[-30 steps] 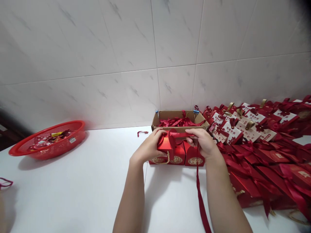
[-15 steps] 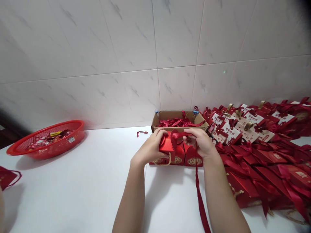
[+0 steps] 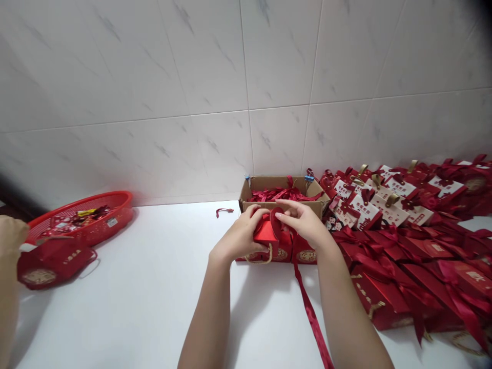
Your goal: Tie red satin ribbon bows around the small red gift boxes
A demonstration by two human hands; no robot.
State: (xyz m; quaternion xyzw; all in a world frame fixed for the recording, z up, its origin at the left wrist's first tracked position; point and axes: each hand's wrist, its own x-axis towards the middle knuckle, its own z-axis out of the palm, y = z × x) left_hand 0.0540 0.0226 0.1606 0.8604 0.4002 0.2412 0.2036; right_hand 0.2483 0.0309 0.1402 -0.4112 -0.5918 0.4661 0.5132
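A small bright red gift box (image 3: 266, 234) with a rope handle is gripped by my left hand (image 3: 246, 233), thumb at the front and fingers over its side. My right hand (image 3: 303, 221) pinches at the box's rounded top flap, where a dark red ribbon (image 3: 307, 302) passes through its fingers; the exact grip is partly hidden. The ribbon's long tail hangs down over the white table. Behind and beside the held box stand more red boxes (image 3: 306, 255) with gold round emblems, partly covered by my hands.
Behind my hands, an open cardboard box (image 3: 282, 181) contains red ribbons. Rows of ribboned red boxes (image 3: 400, 271) and white-and-red boxes (image 3: 365, 207) crowd the right. At left, another person's hand (image 3: 11, 241) is by a dark red box (image 3: 57, 261), near a red basket (image 3: 123, 210) of sweets.
My right hand has moved slightly left, its fingers now against the box's top flap, and the ribbon tail has shifted left. The other person's hand and dark red box have come further into view.
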